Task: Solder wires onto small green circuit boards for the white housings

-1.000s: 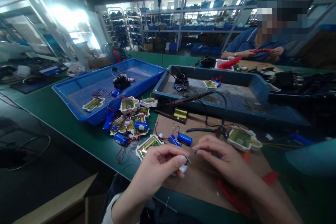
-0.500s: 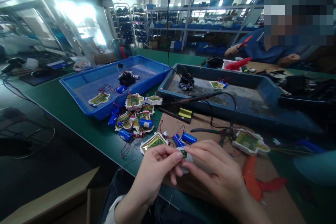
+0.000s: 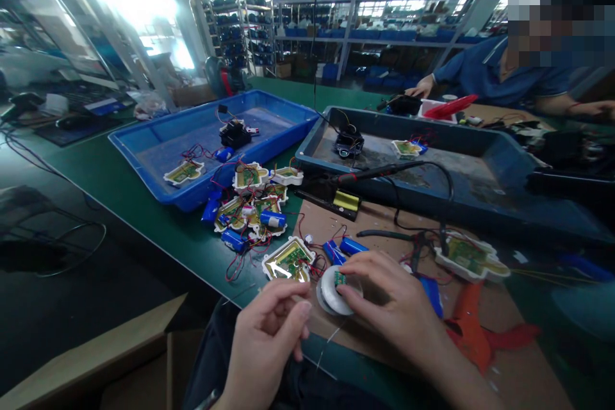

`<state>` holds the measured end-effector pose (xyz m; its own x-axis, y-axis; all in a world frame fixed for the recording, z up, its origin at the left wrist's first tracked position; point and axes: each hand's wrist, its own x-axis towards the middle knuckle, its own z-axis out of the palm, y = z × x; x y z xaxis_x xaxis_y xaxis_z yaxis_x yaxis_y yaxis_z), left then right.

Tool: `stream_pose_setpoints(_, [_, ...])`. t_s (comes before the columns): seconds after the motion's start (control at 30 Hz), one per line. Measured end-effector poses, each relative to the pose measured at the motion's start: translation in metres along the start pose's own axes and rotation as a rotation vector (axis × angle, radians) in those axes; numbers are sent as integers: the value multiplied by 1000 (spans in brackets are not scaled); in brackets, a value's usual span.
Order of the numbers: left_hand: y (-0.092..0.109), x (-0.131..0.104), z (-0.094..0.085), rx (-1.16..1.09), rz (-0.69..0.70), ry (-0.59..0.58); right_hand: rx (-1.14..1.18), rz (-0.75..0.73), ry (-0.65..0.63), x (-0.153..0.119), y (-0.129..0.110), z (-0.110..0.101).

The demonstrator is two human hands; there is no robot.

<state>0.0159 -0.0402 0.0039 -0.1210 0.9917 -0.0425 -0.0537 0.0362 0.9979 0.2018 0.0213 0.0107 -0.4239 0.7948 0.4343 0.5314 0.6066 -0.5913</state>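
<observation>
Between the thumb and fingers of my right hand (image 3: 398,301) is a small green circuit board (image 3: 339,278). It is directly above a white round spool (image 3: 328,295), and I cannot tell if they touch. A thin wire (image 3: 328,341) shows below the spool. My left hand (image 3: 269,339) is just left of the spool, thumb and fingers pinched together; whatever they hold, if anything, is hidden. Beyond it lies a white-rimmed housing with a board inside (image 3: 289,259). Blue cylindrical batteries (image 3: 353,246) with red and black leads lie behind my right hand.
A pile of white housings (image 3: 250,176) and batteries sits left of centre. Behind stand a blue tray (image 3: 144,170) and a darker tray (image 3: 480,189). A soldering iron (image 3: 369,171) crosses in front. Orange-handled pliers (image 3: 473,327) lie right. A co-worker (image 3: 485,73) sits across the table.
My left hand has come away from the small circuit board and moved left and down. My right hand keeps the board, and the white spool is now uncovered.
</observation>
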Motion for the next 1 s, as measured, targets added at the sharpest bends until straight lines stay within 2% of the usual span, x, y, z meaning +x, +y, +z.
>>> stream_pose_setpoints(0.1, [-6,1,-19,370,333,185,13,139,-54,0,6,4])
stream_pose_setpoints(0.2, [-14,15,-30,619,477,250,56,214,-87,-2,8,8])
stream_pose_setpoints(0.3, [-21,28,-32,719,478,231,81,239,-79,-3,8,11])
stream_pose_setpoints(0.43, [-23,36,-27,699,460,176,87,234,-52,-4,9,13])
stream_pose_setpoints(0.63, [-16,43,-16,501,453,109,85,238,-9,-5,10,4])
stream_pose_setpoints(0.7, [-13,45,-12,434,435,104,129,308,69,-1,11,-2])
stream_pose_setpoints(0.87, [-13,44,-6,346,397,34,569,660,390,35,30,-11])
stream_pose_setpoints(1.0, [-15,41,-3,352,394,-17,586,705,511,78,59,-7])
